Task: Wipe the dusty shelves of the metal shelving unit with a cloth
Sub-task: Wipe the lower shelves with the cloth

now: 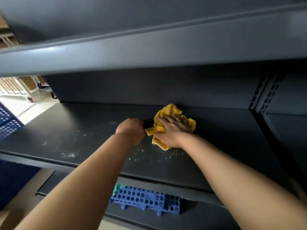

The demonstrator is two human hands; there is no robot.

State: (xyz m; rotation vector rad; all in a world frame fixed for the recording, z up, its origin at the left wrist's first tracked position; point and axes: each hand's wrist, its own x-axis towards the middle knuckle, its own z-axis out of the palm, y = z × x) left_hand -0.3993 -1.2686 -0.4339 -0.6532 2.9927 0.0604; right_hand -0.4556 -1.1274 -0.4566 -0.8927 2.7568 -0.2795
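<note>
A dark grey metal shelf (79, 130) stretches across the middle of the view, speckled with white dust at the left and front. My right hand (172, 128) presses flat on a crumpled yellow cloth (167, 110) near the back wall of the shelf. My left hand (131, 130) rests on the shelf just left of the cloth, its fingers curled into a fist with nothing seen in it. Both forearms reach in from the bottom of the view.
The shelf above (149, 47) overhangs close overhead. A perforated upright post (267, 95) stands at the right. On the lower shelf lies a blue perforated plastic rack (146, 200) with something green behind it. A blue mesh crate (8, 122) sits at the left edge.
</note>
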